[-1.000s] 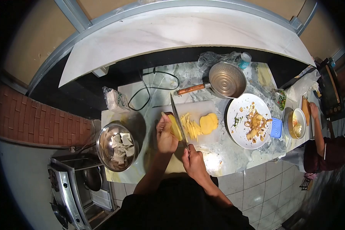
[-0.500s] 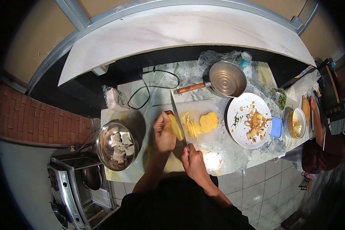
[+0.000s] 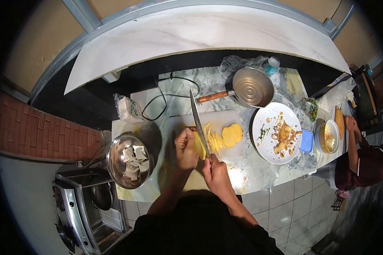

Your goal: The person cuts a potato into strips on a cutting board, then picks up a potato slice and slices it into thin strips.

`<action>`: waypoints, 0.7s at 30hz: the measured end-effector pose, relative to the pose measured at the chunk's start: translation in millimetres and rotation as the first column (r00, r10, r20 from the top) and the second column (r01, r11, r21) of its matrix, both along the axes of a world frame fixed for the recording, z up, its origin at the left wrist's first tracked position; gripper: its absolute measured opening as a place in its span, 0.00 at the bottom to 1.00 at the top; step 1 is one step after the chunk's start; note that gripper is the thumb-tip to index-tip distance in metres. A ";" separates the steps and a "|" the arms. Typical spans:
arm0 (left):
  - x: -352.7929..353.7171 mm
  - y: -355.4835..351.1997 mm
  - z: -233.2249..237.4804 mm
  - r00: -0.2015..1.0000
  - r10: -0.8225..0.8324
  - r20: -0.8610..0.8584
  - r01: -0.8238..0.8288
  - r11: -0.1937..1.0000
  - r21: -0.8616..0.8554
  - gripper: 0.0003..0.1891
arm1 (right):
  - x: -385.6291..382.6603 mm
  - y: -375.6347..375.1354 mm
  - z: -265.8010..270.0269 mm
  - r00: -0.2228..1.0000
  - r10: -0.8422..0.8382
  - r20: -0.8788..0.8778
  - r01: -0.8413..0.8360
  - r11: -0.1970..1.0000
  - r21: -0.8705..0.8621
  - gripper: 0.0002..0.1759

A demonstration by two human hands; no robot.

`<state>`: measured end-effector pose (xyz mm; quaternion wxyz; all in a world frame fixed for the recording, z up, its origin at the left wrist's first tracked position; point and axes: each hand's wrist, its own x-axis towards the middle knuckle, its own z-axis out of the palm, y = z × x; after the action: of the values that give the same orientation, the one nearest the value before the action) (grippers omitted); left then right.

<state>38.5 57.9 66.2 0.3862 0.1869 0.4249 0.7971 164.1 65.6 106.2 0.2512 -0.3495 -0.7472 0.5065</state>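
Observation:
Fingers of my left hand [image 3: 186, 149] are wrapped round a stack of yellow slices [image 3: 199, 146], perhaps potato, at the left part of a pale cutting board [image 3: 230, 117]. In my right hand [image 3: 218, 176] is the handle of a long knife [image 3: 197, 119]; its blade points away from me and lies along the right side of the stack. Thin yellow strips [image 3: 214, 139] lie just right of the blade. Farther right on the board, several round yellow slices [image 3: 232, 135] overlap.
A steel bowl with white pieces [image 3: 130, 162] stands left. Right are a white plate with peelings [image 3: 264, 148], a saucepan [image 3: 253, 88], a blue lid [image 3: 307, 141] and a bowl [image 3: 329, 137]. A cable [image 3: 162, 100] lies behind. Another person [image 3: 361, 168] stands far right.
My left hand has shifted slightly right, and the knife has moved a little forward and right with its tip farther away. The other person now has both hands together near the wooden board.

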 end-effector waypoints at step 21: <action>-3.4 4.2 0.9 1.000 -0.016 -0.009 0.016 1.000 0.009 0.15 | 2.1 1.5 -21.6 0.997 -0.019 -0.071 0.022 0.999 0.047 0.10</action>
<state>35.1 62.1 67.0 0.3896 0.1956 0.4215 0.7951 166.3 67.1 84.6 0.2908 -0.3331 -0.7462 0.4978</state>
